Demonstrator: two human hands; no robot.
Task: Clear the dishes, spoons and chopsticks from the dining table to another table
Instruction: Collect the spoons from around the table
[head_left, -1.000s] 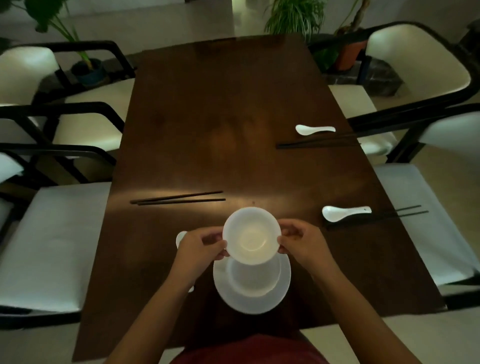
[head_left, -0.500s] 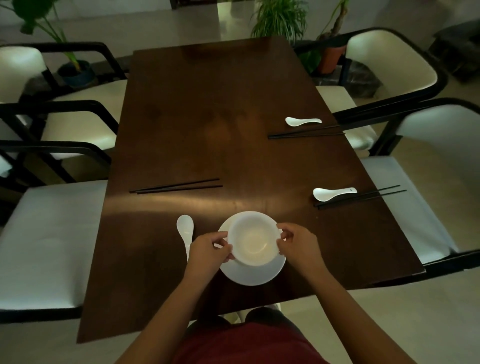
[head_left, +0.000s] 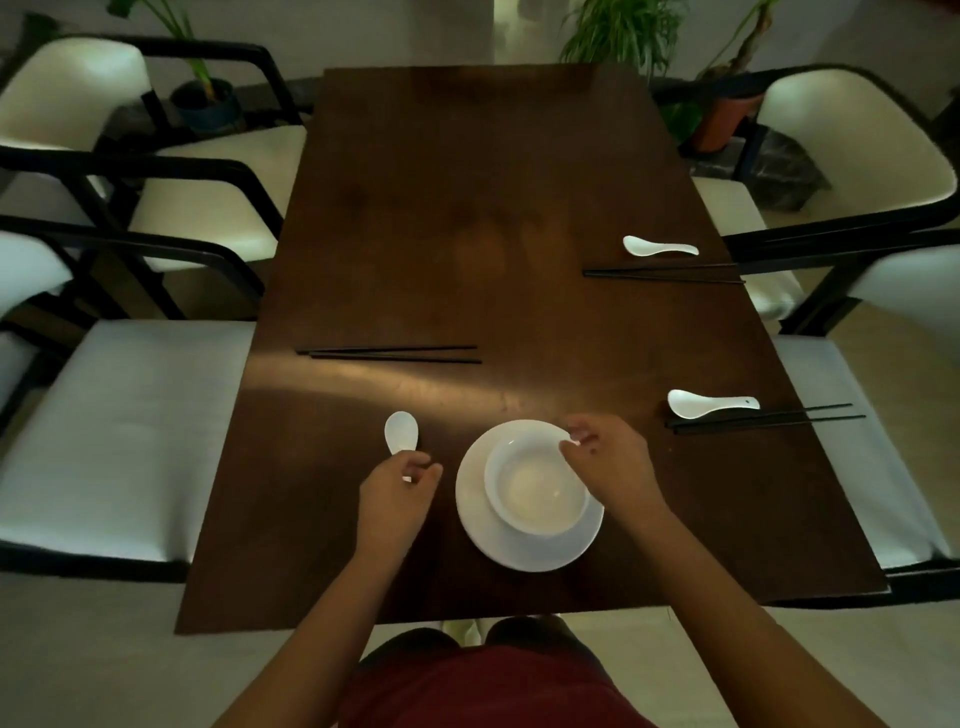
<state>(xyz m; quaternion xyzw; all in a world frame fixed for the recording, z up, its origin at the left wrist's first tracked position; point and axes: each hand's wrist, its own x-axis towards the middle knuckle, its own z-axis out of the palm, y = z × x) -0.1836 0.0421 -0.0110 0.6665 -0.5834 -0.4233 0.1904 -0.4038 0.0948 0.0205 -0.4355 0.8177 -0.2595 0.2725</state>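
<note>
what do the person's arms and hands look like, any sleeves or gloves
Both forearms are bare up to the frame edge, with no sleeves in view. The left hand and right hand wear no gloves, and no rings, watch or bracelets show. A dark red garment covers the body below.

No text, label, brand, number or sign can be read anywhere in this view.
</note>
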